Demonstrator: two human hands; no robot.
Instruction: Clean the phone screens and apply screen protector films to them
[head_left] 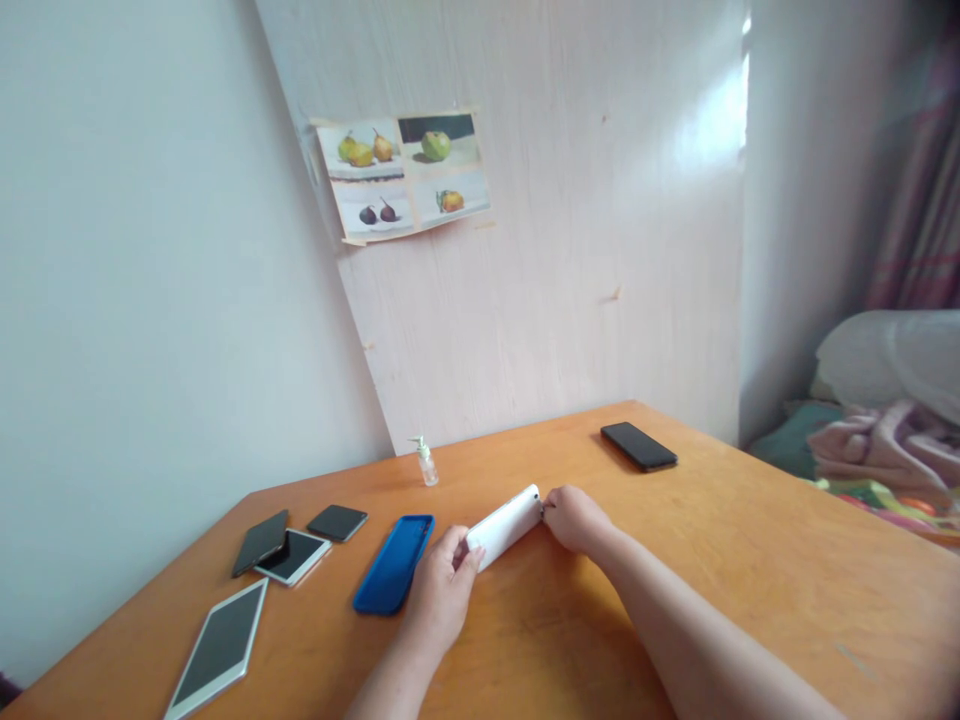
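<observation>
A white phone (pixel 506 528) is tilted up on its long edge above the wooden table, its pale back towards me. My left hand (pixel 442 585) is closed round its left end, thumb on the near face. At the phone's right end, close to the small dark camera spot, my right hand (pixel 574 518) has its fingertips pinched together against the edge. Whatever may be between those fingertips is too small to make out. Just left of my left hand lies a blue phone case (pixel 395 565), its hollow side up.
A small clear pump bottle (pixel 427 468) stands towards the back of the table (pixel 720 580). A black phone (pixel 638 446) lies at the back right. On the left are a white-framed tablet (pixel 219 645), a white-edged device (pixel 294 556), a dark device (pixel 260 543) overlapping it, and another dark device (pixel 337 522).
</observation>
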